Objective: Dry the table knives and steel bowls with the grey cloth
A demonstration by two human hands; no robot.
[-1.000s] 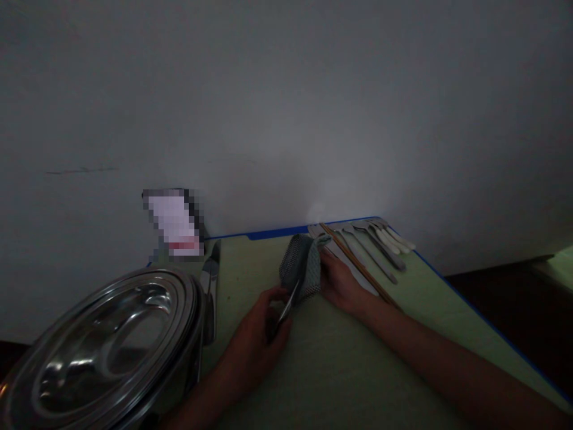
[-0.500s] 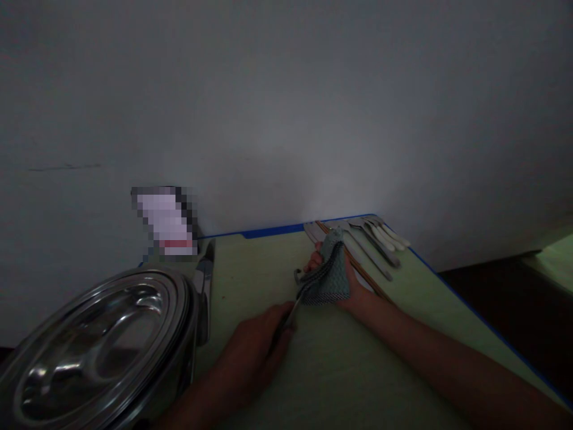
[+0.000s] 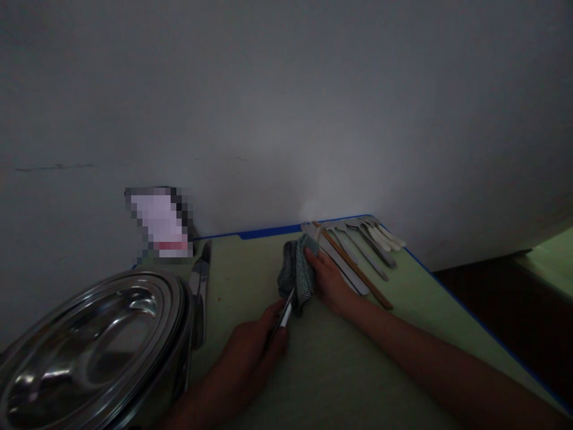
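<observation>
My left hand is closed around the handle of a shiny metal piece of cutlery, just above the table. The far end of this piece is hidden inside a grey-green cleaning cloth with a dark patterned side. My right hand grips the cloth, folded around the cutlery. Because the cloth covers that end, I cannot tell its kind. Beside my right hand lie a pair of wooden chopsticks and a flat metal utensil.
Further right are several metal utensils and white-handled cutlery. Stacked oval steel dishes fill the left, with knives alongside. A blurred-out phone-like object leans against the wall. Blue edging borders the table.
My right hand and the cloth have moved left and nearer to my left hand. The cloth has turned, and more of the chopsticks and the flat utensil shows. My left hand keeps its grip.
</observation>
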